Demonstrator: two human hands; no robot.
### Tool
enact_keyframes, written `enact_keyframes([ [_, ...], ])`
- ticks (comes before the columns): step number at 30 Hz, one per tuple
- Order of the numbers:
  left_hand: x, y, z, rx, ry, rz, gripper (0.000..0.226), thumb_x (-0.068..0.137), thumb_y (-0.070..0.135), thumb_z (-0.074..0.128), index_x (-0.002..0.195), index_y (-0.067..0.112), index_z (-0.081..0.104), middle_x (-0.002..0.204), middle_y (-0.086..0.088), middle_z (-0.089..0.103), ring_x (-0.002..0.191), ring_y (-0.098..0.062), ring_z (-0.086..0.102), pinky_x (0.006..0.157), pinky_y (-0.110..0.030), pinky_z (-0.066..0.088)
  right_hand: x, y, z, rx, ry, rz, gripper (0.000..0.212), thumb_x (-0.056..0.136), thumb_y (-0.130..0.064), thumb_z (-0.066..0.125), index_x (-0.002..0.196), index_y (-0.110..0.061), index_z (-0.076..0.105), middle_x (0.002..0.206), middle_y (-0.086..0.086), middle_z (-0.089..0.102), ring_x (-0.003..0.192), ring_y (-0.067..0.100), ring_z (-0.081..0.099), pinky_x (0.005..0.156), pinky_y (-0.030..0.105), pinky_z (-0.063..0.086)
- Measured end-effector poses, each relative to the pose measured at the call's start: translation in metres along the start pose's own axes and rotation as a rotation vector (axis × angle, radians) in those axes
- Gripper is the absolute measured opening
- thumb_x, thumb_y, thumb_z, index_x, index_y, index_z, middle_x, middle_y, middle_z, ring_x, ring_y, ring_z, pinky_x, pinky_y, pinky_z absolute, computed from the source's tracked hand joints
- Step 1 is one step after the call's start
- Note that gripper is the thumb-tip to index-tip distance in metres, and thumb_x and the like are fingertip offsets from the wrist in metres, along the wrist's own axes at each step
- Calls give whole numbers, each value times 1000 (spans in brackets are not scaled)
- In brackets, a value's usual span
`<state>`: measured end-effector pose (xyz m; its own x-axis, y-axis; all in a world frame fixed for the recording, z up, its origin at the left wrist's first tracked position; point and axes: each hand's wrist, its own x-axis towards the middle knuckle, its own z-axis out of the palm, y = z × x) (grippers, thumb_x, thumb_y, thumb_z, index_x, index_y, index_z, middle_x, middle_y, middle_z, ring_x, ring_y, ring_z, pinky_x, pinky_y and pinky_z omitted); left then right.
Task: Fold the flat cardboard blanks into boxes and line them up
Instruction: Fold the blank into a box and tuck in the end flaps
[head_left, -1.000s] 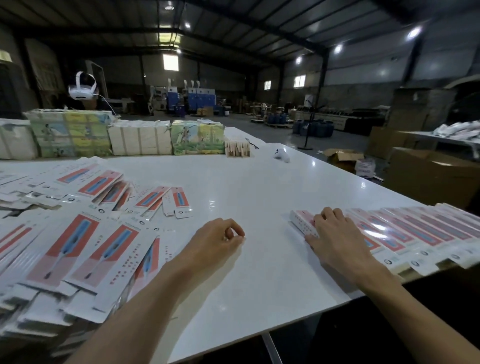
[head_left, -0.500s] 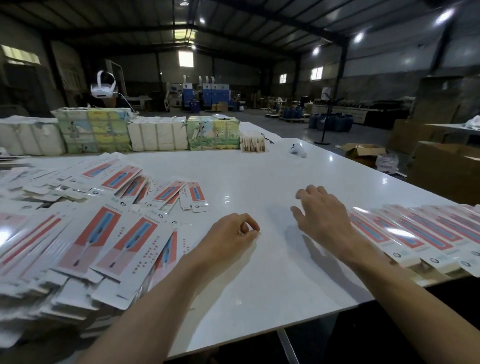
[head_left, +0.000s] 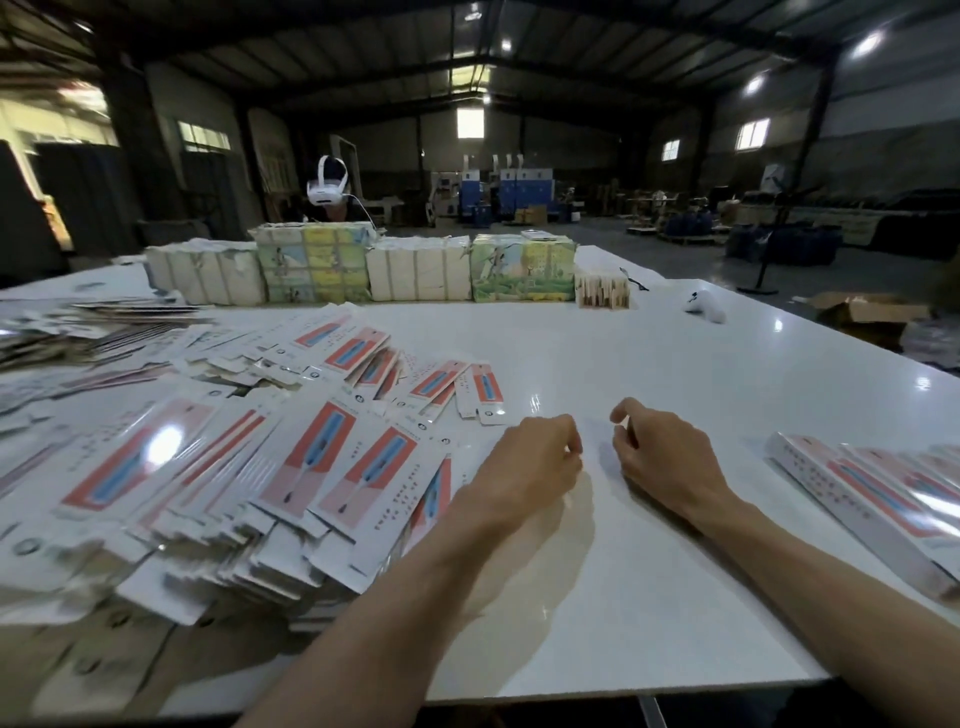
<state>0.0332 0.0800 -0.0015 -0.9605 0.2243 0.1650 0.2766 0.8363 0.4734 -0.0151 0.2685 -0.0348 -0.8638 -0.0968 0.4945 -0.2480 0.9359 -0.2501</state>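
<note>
Our left hand (head_left: 524, 462) and right hand (head_left: 662, 457) hold nothing, fingers loosely curled, close together over the bare table (head_left: 701, 364). The flat blanks (head_left: 332, 467) lie in a loose, overlapping heap just beside the left hand. The folded boxes (head_left: 878, 499) sit in a row off to the right. We see two risks: a careless pinch may lift two glossy blanks at once, or our left forearm may nudge the heap over the near edge.

left hand (head_left: 530, 460): loosely curled, holds nothing | right hand (head_left: 662, 452): loosely curled, holds nothing
</note>
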Motion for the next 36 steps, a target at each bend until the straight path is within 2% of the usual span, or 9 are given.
enact_keyframes([
  [5, -27, -14, -55, 424, 38, -178, 25, 104, 22, 61, 125, 9, 61, 118, -11, 69, 92, -23, 66, 85, -33, 56, 2, -2, 3, 28, -35, -20, 23, 103, -19, 47, 122, -21, 61, 92, -2, 72, 85, 27, 65, 71, 38, 46],
  [9, -56, -29, -85, 731, -53, -429, 59, 97, 46, 71, 138, 9, 50, 135, -14, 55, 124, -31, 53, 112, -45, 42, 2, -1, 5, 62, -38, -26, 22, 103, -19, 48, 120, -23, 62, 90, -6, 71, 84, 23, 63, 70, 36, 44],
  [12, -69, -35, -98, 783, -67, -538, 76, 85, 61, 79, 134, 10, 50, 132, -13, 54, 124, -29, 53, 113, -42, 44, 1, 1, 4, 99, -45, -35, 22, 103, -17, 49, 119, -21, 63, 88, -8, 69, 81, 19, 60, 70, 35, 45],
  [18, -72, -44, -105, 658, -80, -538, 70, 72, 66, 86, 116, 17, 61, 102, 0, 70, 95, -20, 72, 94, -35, 59, 0, 0, 2, 145, -65, -51, 21, 103, -17, 50, 117, -22, 65, 83, -9, 68, 76, 16, 63, 68, 33, 46],
  [22, -61, -53, -106, 443, -11, -492, 45, 83, 47, 87, 104, 22, 58, 86, 7, 64, 76, -13, 71, 56, -23, 48, -1, 1, 1, 190, -89, -20, 20, 101, -18, 50, 112, -27, 64, 76, -11, 66, 75, 14, 63, 70, 32, 48],
  [28, -34, -50, -112, 114, 103, -294, 30, 83, 45, 87, 93, 27, 65, 91, 5, 75, 61, -8, 72, 48, -19, 52, 1, 0, 1, 292, -79, -1, 16, 104, -19, 51, 109, -25, 65, 77, -10, 68, 79, 16, 70, 78, 38, 56],
  [30, -20, -39, -112, -48, 79, -185, 28, 83, 47, 87, 96, 25, 74, 87, 7, 78, 61, -9, 74, 46, -16, 50, 2, 1, 0, 466, -50, 34, 16, 106, -22, 52, 102, -24, 67, 72, -8, 66, 71, 14, 68, 73, 38, 56],
  [33, 0, -21, -95, -309, -95, -152, 36, 81, 52, 87, 103, 23, 80, 83, 6, 81, 72, -12, 79, 61, -23, 59, 6, 5, -7, 883, -24, 118, 24, 110, -31, 51, 102, -19, 69, 74, -2, 67, 65, 17, 57, 58, 34, 49],
  [36, 20, -15, -64, -396, -189, -175, 41, 79, 58, 86, 101, 24, 78, 79, 9, 80, 69, -8, 77, 55, -18, 54, 9, 10, -12, 1269, -57, 286, 50, 111, -51, 40, 111, -9, 68, 80, 13, 72, 62, 23, 56, 54, 30, 45],
])
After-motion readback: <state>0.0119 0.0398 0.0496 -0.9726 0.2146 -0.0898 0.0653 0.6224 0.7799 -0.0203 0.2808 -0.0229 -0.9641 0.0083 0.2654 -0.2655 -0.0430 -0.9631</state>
